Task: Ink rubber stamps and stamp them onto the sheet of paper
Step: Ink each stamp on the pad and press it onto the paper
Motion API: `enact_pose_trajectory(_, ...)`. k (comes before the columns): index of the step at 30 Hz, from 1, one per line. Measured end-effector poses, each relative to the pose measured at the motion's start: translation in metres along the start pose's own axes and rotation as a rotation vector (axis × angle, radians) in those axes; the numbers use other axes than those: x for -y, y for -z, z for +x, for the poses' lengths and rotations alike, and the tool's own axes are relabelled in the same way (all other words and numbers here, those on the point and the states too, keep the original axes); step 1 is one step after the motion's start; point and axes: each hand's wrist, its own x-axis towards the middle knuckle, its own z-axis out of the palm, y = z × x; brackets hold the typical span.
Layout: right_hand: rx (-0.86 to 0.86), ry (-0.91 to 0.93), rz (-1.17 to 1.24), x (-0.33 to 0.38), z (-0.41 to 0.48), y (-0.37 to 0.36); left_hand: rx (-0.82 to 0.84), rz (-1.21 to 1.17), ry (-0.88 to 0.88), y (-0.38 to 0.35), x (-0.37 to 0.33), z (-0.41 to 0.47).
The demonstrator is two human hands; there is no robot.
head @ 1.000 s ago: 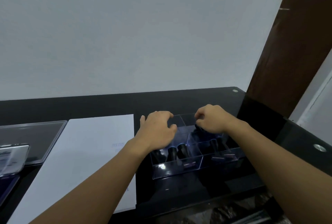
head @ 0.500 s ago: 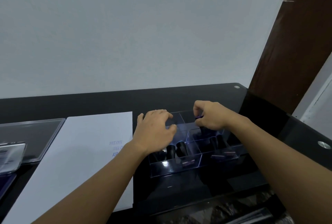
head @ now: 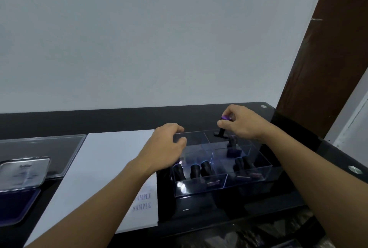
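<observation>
- The stamp (head: 221, 133), black with a purple-tipped knob, hangs just above the far-right compartment of the clear box (head: 221, 189). The right hand (head: 246, 126) pinches it by the handle.
- The left hand (head: 165, 148) sits at the box's left wall with its fingers curled over the rim. I cannot tell whether it actually clasps the wall.
- Inside the box, three black-handled stamps (head: 195, 171) lean in the near-left compartment and two more stamps (head: 243, 164) in the near-right. One purple-based stamp (head: 232, 145) stands in the far-right compartment, under the right hand.
- Just left of the box lies the sheet of paper (head: 107, 168). Two faint "SAMPLE" prints (head: 142, 201) sit by its near-right edge, so some stamping appears done.
- Farther left of the box an ink pad (head: 18, 206) lies open. The held stamp likely needs inking there, then pressing onto the paper. The boxed stamps seem to be left to do.
</observation>
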Motion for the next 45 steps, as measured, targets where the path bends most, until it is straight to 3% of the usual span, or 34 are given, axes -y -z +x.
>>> enact_pose_trajectory(5,-0.024,0.04,0.096,0.041,-0.012,0.005,-0.084,0.028,0.025,0.047,0.015,-0.029)
enact_pose_trajectory(10,0.053,0.194,0.163,0.104,-0.033,-0.01,-0.148,0.025,0.12,0.093,0.048,-0.076)
enact_pose_trajectory(23,0.283,0.456,0.08,0.267,-0.054,-0.14,-0.336,0.027,0.375,0.196,0.164,-0.201)
enact_pose_trajectory(33,0.396,0.62,0.001,0.336,-0.058,-0.216,-0.343,0.275,0.471,0.215,0.245,-0.248)
enact_pose_trajectory(45,0.426,0.722,-0.144,0.354,-0.059,-0.26,-0.381,0.42,0.408,0.2,0.259,-0.26)
